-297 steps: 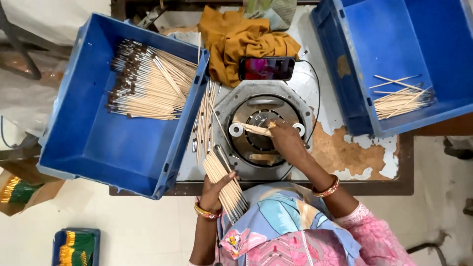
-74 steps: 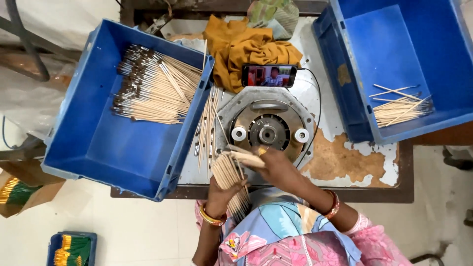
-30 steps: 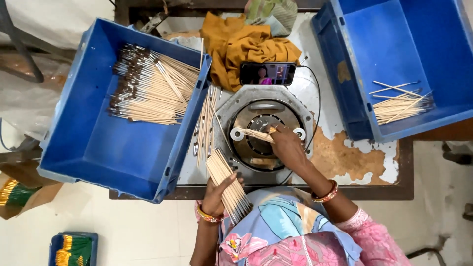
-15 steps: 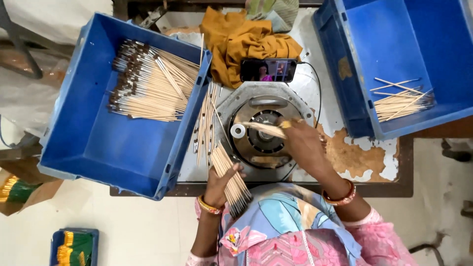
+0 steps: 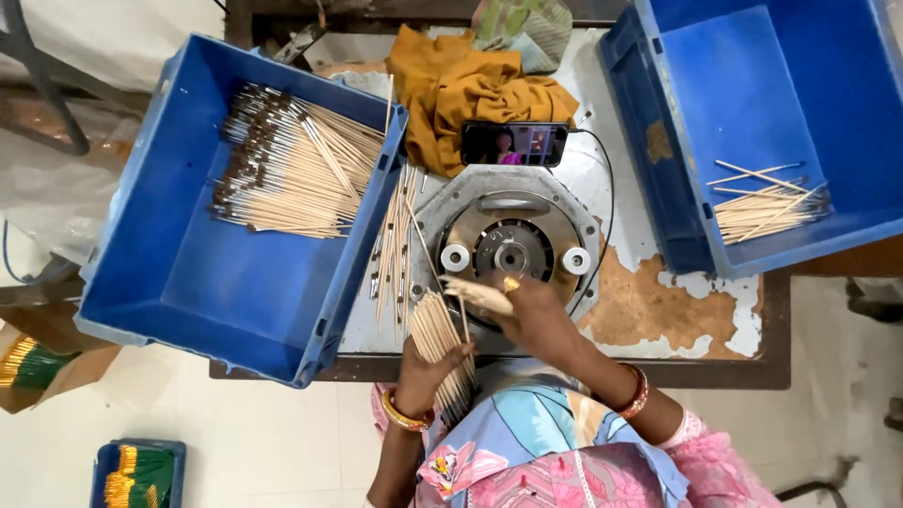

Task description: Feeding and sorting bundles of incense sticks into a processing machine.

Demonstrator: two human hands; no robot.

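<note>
your left hand [image 5: 425, 369] grips a fanned bundle of pale wooden sticks [image 5: 442, 343]; your right hand [image 5: 536, 315] pinches one stick [image 5: 475, 293] over the round metal machine [image 5: 508, 246], beside the blue plastic crate [image 5: 202, 282].

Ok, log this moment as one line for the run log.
left hand: holds bundle of wooden sticks | right hand: holds one stick at round machine | left blue crate: brushes
</note>
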